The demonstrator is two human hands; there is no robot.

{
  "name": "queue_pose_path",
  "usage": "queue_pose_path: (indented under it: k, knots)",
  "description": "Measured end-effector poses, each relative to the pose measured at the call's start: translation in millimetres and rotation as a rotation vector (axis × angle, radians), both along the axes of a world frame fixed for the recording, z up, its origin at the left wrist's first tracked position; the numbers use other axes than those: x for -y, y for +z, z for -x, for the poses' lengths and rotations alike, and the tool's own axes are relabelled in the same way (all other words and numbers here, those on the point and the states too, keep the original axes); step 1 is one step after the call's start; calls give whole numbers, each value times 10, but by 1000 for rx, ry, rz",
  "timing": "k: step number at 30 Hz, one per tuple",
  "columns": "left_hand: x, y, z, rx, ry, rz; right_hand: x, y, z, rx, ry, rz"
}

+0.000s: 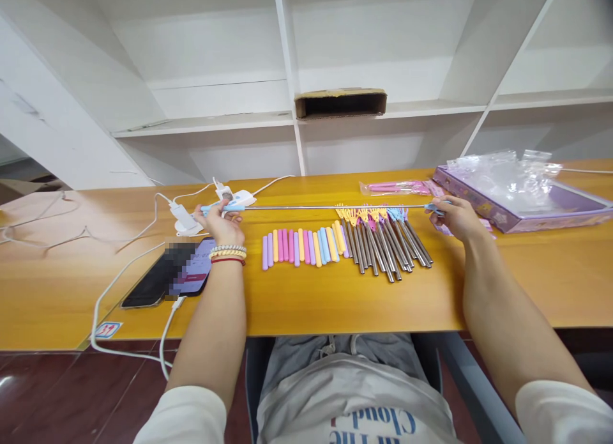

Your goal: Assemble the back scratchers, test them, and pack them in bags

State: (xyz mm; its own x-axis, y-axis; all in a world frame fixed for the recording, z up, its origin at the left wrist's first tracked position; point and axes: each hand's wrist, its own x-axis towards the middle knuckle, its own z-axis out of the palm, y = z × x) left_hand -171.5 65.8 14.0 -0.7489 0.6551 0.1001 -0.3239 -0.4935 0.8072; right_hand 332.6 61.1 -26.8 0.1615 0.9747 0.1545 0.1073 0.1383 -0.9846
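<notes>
Nearest on the desk (306, 303) is a phone (165, 275) on its cable, w/ the left hand (221, 222) just beyond it, fingers curled shut round the blue handle (223, 207) of a thin telescopic rod (335, 207). The rod is pulled out long, axis running left-right across the desk just above the rows of pastel sleeves (301, 246) and metal sticks (387, 239); the right hand (454, 217) pinches its far tip, so each hand has one end, approx level. Behind: white chargers (184, 217), a purple box (522, 198) w/ plastic bags, then shelves (287, 118).
</notes>
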Motion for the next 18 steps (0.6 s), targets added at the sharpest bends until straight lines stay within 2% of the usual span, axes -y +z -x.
queue_pose_path:
  k: [5, 7, 9, 15, 18]
  knots:
    - [65, -93, -695, -155, -227, -102, 35, 82, 547, 70, 264, -28]
    - [137, -160, -979, -196, -293, -166, 69, 103, 798, 81, 302, -55]
    - [223, -233, -1206, -234, -437, -200, 110, 107, 1010, 92, 346, -64]
    - [457, -394, -1577, -292, -744, -209, 246, 76, 1411, 131, 492, -47]
    - [512, -411, -1650, -322, -825, -177, 290, 67, 1497, 124, 499, -60]
